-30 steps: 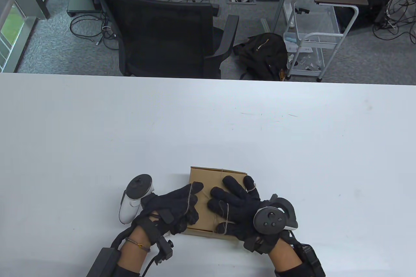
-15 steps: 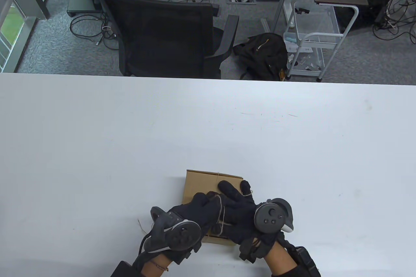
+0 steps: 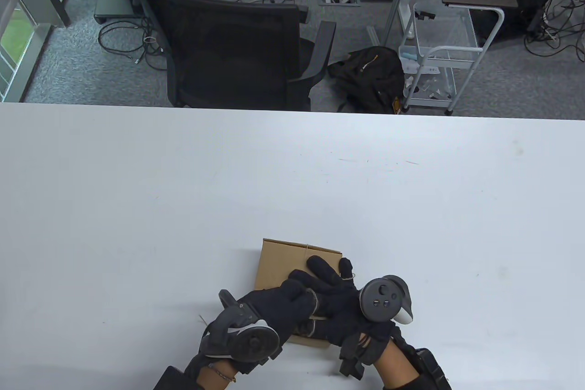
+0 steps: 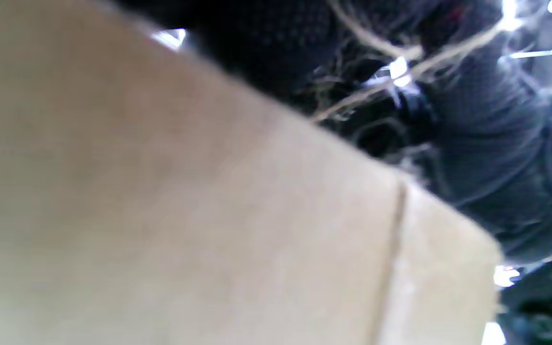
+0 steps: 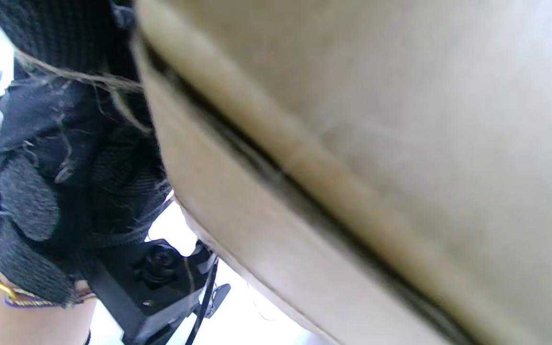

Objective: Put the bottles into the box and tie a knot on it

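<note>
Near the front edge of the table [image 3: 137, 189], the closed cardboard box [image 3: 279, 262] lies flat with thin twine [image 3: 305, 247] run over its far edge. Both grips work above the lid: the left hand [image 3: 283, 305] appears clamped on the twine, while the right hand [image 3: 331, 291] lies with fingers extended over the lid. Risk: the thin twine may slip from the gloved fingers, or loosen if tension drops, leaving a slack knot. Pulling unevenly could drag the light box.

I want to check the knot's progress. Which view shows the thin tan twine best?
The left wrist view: thin tan twine crosses the black gloved fingers above the brown cardboard box. The table view shows short bits; the right wrist view, a blurred strand.
</note>
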Tool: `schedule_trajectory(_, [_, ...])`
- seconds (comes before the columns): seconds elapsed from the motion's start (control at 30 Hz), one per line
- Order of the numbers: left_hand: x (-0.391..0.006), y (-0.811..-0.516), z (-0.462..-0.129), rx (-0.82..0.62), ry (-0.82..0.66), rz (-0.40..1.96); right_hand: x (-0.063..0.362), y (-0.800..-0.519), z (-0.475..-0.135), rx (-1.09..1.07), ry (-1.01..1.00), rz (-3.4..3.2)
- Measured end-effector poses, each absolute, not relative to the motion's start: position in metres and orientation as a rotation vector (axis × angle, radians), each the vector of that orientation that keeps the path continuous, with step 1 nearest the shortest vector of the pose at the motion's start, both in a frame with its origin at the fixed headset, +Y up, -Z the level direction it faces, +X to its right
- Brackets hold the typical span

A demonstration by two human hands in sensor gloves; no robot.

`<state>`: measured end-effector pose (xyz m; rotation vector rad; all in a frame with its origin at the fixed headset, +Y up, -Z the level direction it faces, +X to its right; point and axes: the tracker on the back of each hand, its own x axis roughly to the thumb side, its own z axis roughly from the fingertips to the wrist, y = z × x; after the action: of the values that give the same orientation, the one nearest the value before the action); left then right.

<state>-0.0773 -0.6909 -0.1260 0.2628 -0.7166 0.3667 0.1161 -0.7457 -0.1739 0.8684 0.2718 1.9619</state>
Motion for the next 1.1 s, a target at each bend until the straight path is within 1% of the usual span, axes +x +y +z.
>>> schedule_trajectory(0.13, [-0.077,-0.691,-0.125,0.29,-0.711,0.328,0.113,-0.744,-0.169,0.854,0.212,2.024])
schedule_trajectory(0.2, [-0.076,-0.691,-0.124,0.295,-0.711,0.316,0.113,-0.745,-0.169,0.82,0.231,1.982])
schedule_trajectory(0.33, [-0.073,-0.69,-0.121,0.32,-0.694,0.275,0.113,-0.745,-0.167,0.783,0.187,1.991])
schedule_trajectory(0.43, [-0.072,-0.69,-0.121,0.327,-0.691,0.272,0.112,-0.746,-0.168,0.798,0.203,1.961])
schedule_trajectory(0.6, [-0.073,-0.688,-0.121,0.34,-0.667,0.244,0.112,-0.744,-0.168,0.755,0.187,1.912])
schedule_trajectory(0.67, [-0.077,-0.689,-0.124,0.342,-0.651,0.254,0.116,-0.742,-0.169,0.72,0.121,1.908])
schedule_trajectory(0.83, [-0.092,-0.689,-0.131,0.3,-0.638,0.371,0.121,-0.737,-0.167,0.748,-0.002,1.981])
schedule_trajectory(0.87, [-0.096,-0.69,-0.133,0.285,-0.649,0.402,0.123,-0.736,-0.167,0.736,-0.021,1.985])
schedule_trajectory(0.93, [-0.103,-0.692,-0.137,0.261,-0.627,0.464,0.127,-0.734,-0.168,0.728,-0.046,1.985])
schedule_trajectory(0.97, [-0.108,-0.694,-0.139,0.237,-0.646,0.504,0.132,-0.733,-0.168,0.706,-0.049,1.97])
schedule_trajectory(1.1, [-0.121,-0.695,-0.145,0.206,-0.625,0.586,0.148,-0.73,-0.17,0.64,-0.123,2.018])
